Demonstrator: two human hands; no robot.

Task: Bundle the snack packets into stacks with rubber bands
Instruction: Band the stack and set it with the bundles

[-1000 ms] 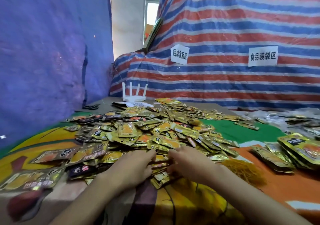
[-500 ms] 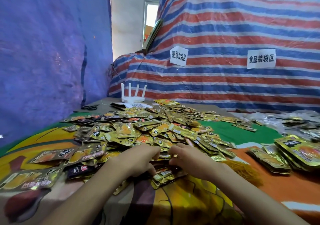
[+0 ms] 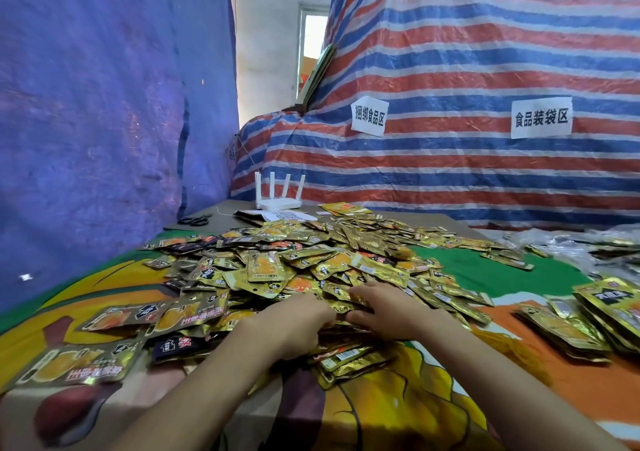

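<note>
printed cloth (image 3: 398,402) lies under my wrists. my left hand (image 3: 298,326) and right hand (image 3: 384,315) both curl around a small clump of snack packets (image 3: 341,306) at the heap's near edge. right of them, a yellow tangle (image 3: 502,345), likely rubber bands. beyond my hands the loose heap (image 3: 311,260) slopes up; slick foil could slide and fan my clump apart.

Soft, even daylight fills the scene at moderate brightness. The strongest source is the window (image 3: 313,45) in the upper middle of the frame, blown out almost to white. The foil packets (image 3: 266,270) throw small glints. Shadows beneath the left hand (image 3: 294,326) and right hand (image 3: 384,312) are soft-edged. Wide-angle distortion bows the striped tarp (image 3: 485,173) and stretches the lower corners. The forearms at the bottom edge look soft, while the centre is sharp.
</note>
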